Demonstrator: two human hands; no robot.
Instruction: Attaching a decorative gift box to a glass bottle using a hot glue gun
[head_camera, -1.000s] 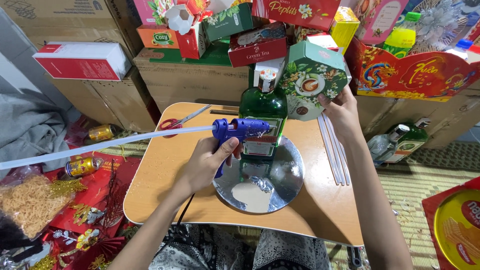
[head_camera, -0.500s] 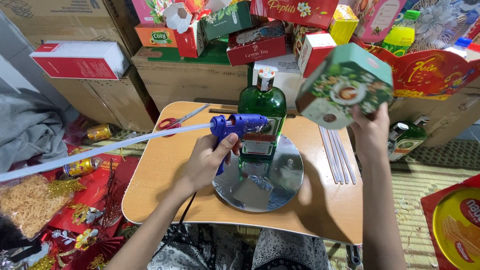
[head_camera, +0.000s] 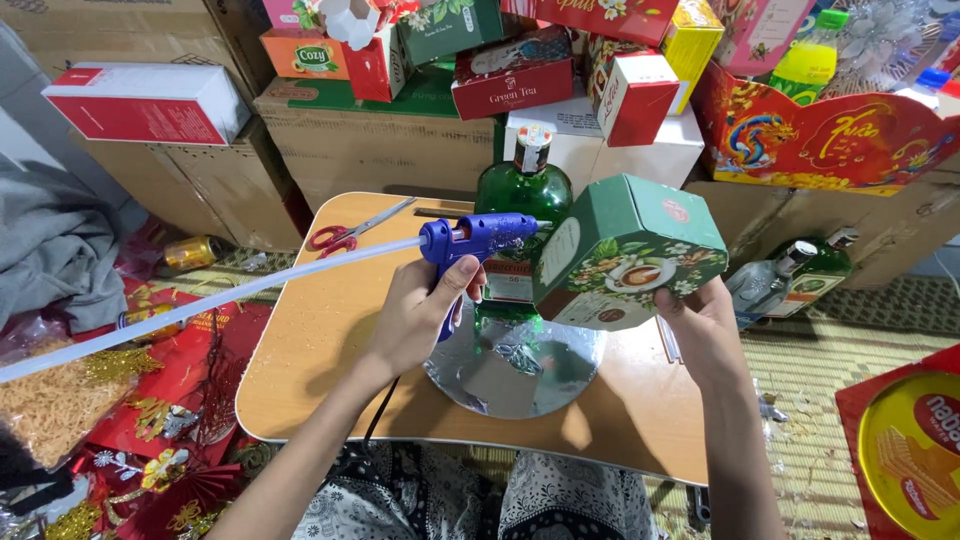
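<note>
The left hand is gripping the blue glue gun; the right hand is clasping the green box. Hot glue could burn fingers or drip onto the desk.

Only one view here, my head cam; looks steeply down and forward over the small wooden table; close range, stacked boxes fill the background.

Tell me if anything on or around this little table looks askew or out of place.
A second green bottle lies tipped on its side on the floor right of the wooden table, unlike the upright green bottle on the silver disc. A can also lies on its side at the left.
</note>
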